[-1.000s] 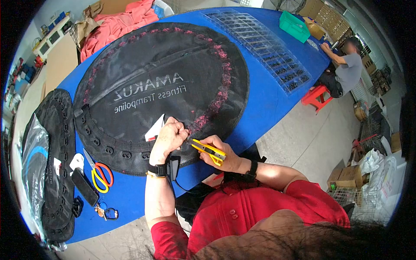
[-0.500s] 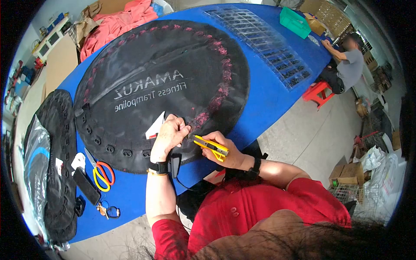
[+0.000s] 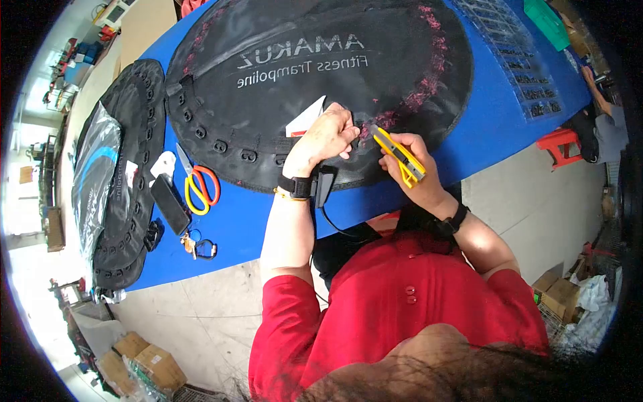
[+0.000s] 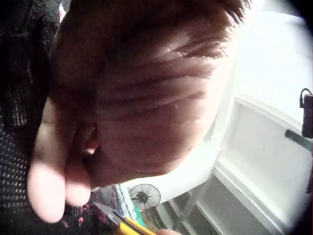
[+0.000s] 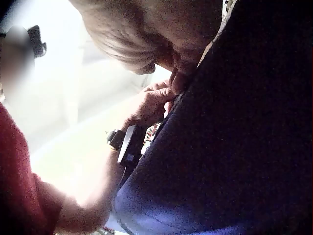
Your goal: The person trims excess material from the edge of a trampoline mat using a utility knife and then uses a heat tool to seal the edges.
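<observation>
A large round black mat (image 3: pixel 288 100) with mirrored white lettering and a ring of pink marks lies flat. My left hand (image 3: pixel 326 139) is at its near part, fingers bent and their tips pinching the mat's fabric; the left wrist view shows two fingertips (image 4: pixel 48 196) close together against black mesh. A white triangular label (image 3: pixel 305 119) with a red mark lies beside that hand. My right hand (image 3: pixel 423 175) grips a yellow utility knife (image 3: pixel 403 159), its blade pointing at the mat just right of the left fingertips. In the right wrist view, the knife cannot be made out.
Left on the blue table (image 3: pixel 234 228) are scissors (image 3: pixel 194 181), a black phone (image 3: pixel 170 204), keys (image 3: pixel 190 245) and a smaller black mat (image 3: pixel 137 181) partly under a plastic bag (image 3: pixel 97 174). Clear compartment trays (image 3: pixel 516 60) and a green bin (image 3: pixel 546 23) stand at upper right, near a seated person.
The head view has tilted down and shifted left, so the table sits higher in the picture. The knife is steeper, its tip slightly farther from the left fingers. Both hands keep their holds.
</observation>
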`<control>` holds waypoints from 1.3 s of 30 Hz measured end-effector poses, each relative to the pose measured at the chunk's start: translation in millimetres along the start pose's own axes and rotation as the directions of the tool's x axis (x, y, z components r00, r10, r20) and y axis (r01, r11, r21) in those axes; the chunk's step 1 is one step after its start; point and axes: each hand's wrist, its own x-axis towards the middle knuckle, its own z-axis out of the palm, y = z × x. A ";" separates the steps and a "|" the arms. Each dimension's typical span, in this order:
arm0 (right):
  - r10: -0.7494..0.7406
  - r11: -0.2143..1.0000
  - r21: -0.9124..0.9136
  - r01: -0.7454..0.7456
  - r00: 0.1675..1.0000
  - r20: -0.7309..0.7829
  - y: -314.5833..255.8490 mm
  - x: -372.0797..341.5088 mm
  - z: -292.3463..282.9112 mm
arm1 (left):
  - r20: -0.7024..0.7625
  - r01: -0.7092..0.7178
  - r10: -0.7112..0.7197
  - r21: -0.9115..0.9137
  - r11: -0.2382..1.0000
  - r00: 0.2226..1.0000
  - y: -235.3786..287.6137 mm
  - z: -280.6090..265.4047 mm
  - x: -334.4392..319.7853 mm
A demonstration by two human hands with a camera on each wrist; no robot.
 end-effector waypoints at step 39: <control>-0.106 0.986 -0.123 0.112 0.993 0.060 -2.2 16.2 -2.8 | 0.041 0.038 -0.036 -0.045 0.998 0.998 -1.2 -1.1 -0.8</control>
